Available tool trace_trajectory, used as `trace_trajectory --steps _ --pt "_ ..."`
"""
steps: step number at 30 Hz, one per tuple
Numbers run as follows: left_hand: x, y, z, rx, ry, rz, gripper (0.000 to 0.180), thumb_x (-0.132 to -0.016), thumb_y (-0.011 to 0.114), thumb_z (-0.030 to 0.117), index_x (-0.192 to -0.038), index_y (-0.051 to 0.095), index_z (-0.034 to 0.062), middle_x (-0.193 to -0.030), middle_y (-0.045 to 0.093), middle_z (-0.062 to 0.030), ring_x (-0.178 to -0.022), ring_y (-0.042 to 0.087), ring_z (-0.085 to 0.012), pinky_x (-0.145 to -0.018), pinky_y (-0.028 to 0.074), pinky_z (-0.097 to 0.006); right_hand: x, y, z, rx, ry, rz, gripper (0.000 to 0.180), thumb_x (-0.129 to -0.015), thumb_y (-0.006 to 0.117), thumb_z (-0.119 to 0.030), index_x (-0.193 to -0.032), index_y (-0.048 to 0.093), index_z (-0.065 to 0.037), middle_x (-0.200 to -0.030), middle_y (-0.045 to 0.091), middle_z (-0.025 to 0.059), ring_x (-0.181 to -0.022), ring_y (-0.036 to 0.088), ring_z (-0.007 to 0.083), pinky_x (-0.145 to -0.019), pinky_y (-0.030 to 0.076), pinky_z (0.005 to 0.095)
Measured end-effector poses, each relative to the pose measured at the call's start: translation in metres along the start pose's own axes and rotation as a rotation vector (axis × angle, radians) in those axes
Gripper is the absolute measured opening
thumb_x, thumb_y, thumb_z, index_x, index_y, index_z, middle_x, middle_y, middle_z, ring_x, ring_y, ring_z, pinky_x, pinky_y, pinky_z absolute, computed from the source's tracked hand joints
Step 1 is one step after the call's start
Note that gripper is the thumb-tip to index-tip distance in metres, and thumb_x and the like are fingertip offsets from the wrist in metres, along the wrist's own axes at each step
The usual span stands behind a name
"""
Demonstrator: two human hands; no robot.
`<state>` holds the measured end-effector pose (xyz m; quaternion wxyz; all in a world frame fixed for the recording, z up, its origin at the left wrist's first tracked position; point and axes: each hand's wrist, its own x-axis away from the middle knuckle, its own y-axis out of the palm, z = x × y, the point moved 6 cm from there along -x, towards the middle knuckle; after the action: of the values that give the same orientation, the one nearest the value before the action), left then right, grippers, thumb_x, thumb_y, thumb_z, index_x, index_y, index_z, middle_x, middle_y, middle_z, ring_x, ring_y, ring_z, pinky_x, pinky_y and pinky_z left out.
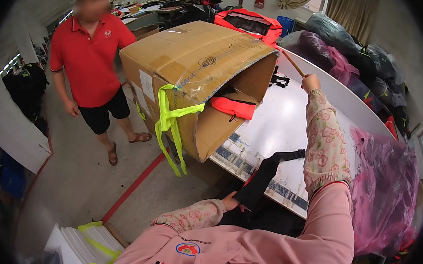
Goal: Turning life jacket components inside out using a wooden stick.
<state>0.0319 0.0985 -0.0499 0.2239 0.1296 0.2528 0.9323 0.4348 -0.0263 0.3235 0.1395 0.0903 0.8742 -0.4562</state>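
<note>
My right hand point(310, 82) is stretched far forward over the white table and closed around one end of a thin wooden stick point(293, 63). The stick points up and left, toward the mouth of a big cardboard box. Close to my body, at the near table edge, my left hand point(232, 201) grips a black fabric piece point(261, 181). A narrow black strap point(293, 155) runs from that piece across the tabletop. The cardboard box point(188, 84) lies on its side with its mouth toward me. Inside its mouth shows an orange-red fabric item point(234, 107) with a dark zip.
Yellow-green ribbon point(166, 116) hangs from the box. A person in a red shirt point(89, 57) stands to its left. Pink plastic sheeting point(382, 188) covers the right side, with stuffed bags point(330, 33) behind. White stacked sheets point(79, 251) stand at lower left. Black straps point(280, 80) lie beyond the box mouth.
</note>
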Motion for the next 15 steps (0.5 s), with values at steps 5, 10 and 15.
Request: trace_trajectory --steps 5,10,15 --pt "-0.005 -0.001 -0.001 -0.034 -0.016 -0.011 0.021 -0.092 0.043 0.013 -0.099 0.058 -0.0002 -0.085 0.063 -0.0159 -0.07 0.062 -0.0267 -0.069 0.05 -0.036 -0.017 0.011 -0.003 -0.006 0.004 0.024 0.025 -0.076 0.05 -0.011 -0.091 0.067 -0.001 -0.089 0.062 0.0236 -0.088 0.061 0.036 -0.079 0.047 0.0398" --pt "-0.003 -0.013 -0.005 -0.083 0.114 -0.069 0.02 -0.091 0.044 0.012 -0.101 0.058 0.0008 -0.087 0.063 -0.0159 -0.071 0.062 -0.0268 -0.064 0.051 -0.034 -0.02 0.033 -0.014 0.093 -0.15 0.043 0.024 -0.078 0.049 -0.012 -0.09 0.066 0.001 -0.078 0.062 0.0222 -0.077 0.062 0.0336 -0.072 0.047 0.0402" --pt "-0.01 -0.014 -0.016 -0.165 0.084 0.013 0.022 -0.092 0.045 0.017 -0.102 0.057 0.0019 -0.085 0.065 -0.0152 -0.064 0.063 -0.0246 -0.056 0.052 -0.032 -0.02 0.036 0.02 0.103 -0.131 -0.072 0.024 -0.075 0.049 -0.01 -0.086 0.066 0.001 -0.077 0.062 0.0244 -0.078 0.063 0.0366 -0.07 0.048 0.0428"
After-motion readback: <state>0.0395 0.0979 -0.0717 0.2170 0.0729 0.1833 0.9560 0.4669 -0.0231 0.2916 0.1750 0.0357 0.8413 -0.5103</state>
